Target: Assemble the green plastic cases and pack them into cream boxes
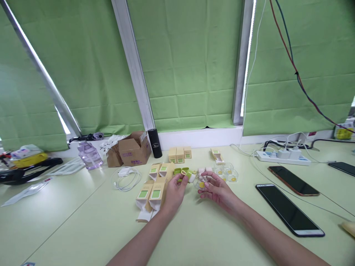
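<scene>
My left hand (174, 192) is closed in a pinch on a small green and white cap (189, 175) near the middle of the table. My right hand (215, 187) has its fingers curled round a small clear jar (200, 183) with a yellow piece inside. Beside my left hand lie several tan cartons with green labels (151, 194), some open. Three more tan cartons (180, 154) stand upright behind. Clear jars with yellow pieces (229, 172) sit just beyond my right hand.
A brown cardboard box (134, 149), a black cylinder (154, 143), a purple water bottle (89, 155) and a white cable (127, 178) stand at the back left. Two phones (288, 210) (293, 180) lie on the right, with a power strip (283, 156) behind them.
</scene>
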A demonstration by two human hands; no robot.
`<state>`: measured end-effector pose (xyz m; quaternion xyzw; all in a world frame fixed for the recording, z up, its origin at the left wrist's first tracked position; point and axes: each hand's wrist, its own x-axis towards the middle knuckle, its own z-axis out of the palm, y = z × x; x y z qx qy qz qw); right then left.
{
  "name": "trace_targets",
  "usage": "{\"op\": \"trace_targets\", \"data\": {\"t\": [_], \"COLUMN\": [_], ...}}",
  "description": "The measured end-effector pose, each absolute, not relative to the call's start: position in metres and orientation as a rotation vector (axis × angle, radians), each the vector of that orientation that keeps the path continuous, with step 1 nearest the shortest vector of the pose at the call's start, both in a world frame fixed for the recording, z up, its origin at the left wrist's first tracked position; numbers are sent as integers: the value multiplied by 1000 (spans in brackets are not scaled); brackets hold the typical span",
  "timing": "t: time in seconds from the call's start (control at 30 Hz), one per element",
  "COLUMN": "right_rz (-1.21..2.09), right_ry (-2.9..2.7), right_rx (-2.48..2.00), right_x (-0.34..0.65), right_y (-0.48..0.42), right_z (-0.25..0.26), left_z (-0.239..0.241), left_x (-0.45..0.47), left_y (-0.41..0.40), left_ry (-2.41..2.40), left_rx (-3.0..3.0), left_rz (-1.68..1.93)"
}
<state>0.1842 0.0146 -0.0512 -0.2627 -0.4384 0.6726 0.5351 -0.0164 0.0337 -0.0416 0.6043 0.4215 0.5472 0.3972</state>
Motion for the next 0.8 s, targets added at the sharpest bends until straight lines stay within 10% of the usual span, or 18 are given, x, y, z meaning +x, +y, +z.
{"op": "trace_targets", "data": {"t": [0.8], "right_rz": [1591], "right_ry": [-1206], "right_rx": [-632], "right_x": [182], "right_y": [10], "right_z": [-53], "left_z": [-41], "left_x": [-10], "left_y": [26], "left_ry": [1009], "left_rx": [1723], "left_rz": [1273]}}
